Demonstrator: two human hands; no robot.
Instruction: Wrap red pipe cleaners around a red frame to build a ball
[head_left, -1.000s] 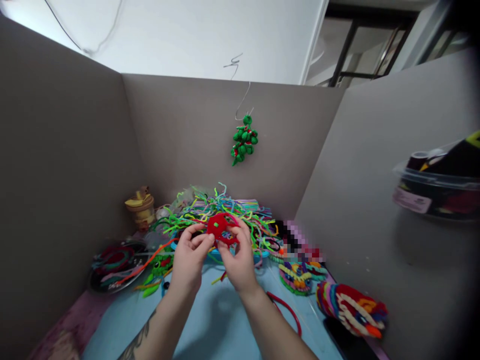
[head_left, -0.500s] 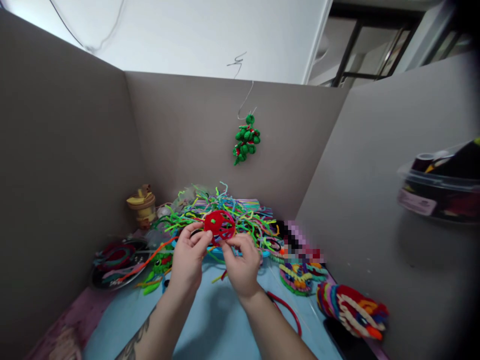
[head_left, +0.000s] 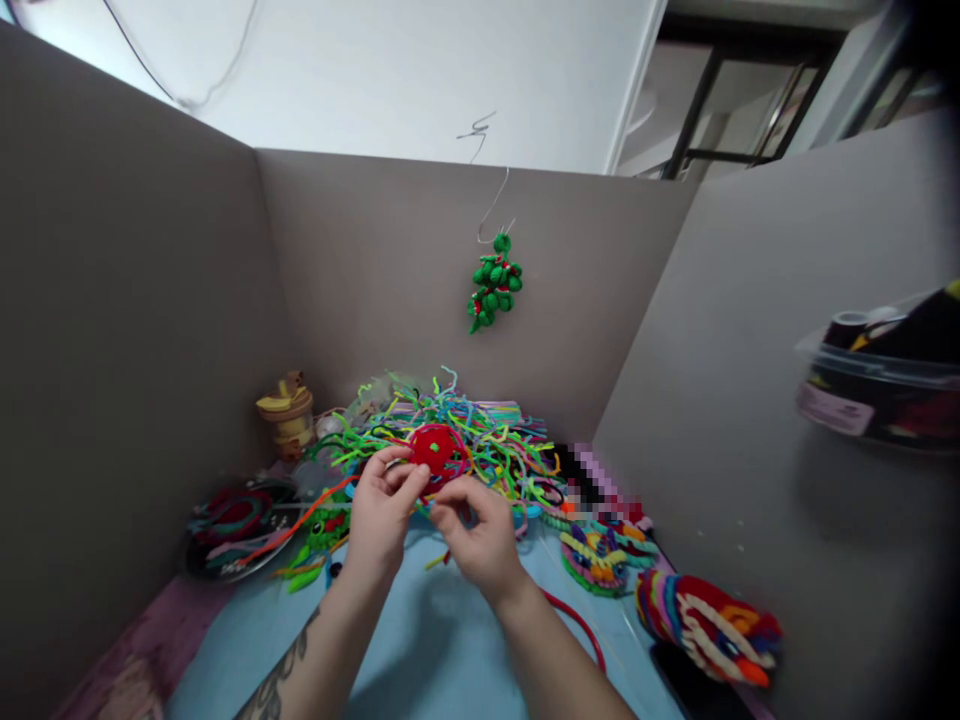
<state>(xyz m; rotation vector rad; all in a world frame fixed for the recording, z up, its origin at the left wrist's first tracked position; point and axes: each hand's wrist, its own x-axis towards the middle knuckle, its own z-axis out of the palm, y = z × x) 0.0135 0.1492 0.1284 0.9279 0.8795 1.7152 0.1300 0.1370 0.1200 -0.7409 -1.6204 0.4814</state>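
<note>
A round red pipe-cleaner disc point(head_left: 429, 452) with a small green centre and a spoked, openwork rim is held up in front of the pile. My left hand point(head_left: 386, 500) pinches its left and lower edge between thumb and fingers. Just under the disc's lower right edge, my right hand point(head_left: 480, 535) has its thumb and forefinger closed together; what lies between the fingertips is too small to tell. Behind both hands spreads a heap of multicoloured pipe cleaners point(head_left: 502, 440) in a blue tray point(head_left: 525, 512). A red pipe-cleaner strand point(head_left: 581, 625) curves beside my right forearm.
On the left stand a dark round tray point(head_left: 225, 572) of strands and a yellow-brown pot point(head_left: 291, 420). Colourful woven pieces point(head_left: 596, 560) and a striped roll point(head_left: 705, 620) lie right. A green ornament point(head_left: 495, 285) hangs on wire; a clear tub point(head_left: 877, 390) hangs on the right panel.
The disc has turned to face me more fully, its green centre shifting slightly right. My right hand has moved a little down and left, off the rim's right side. My left hand keeps its pinch.
</note>
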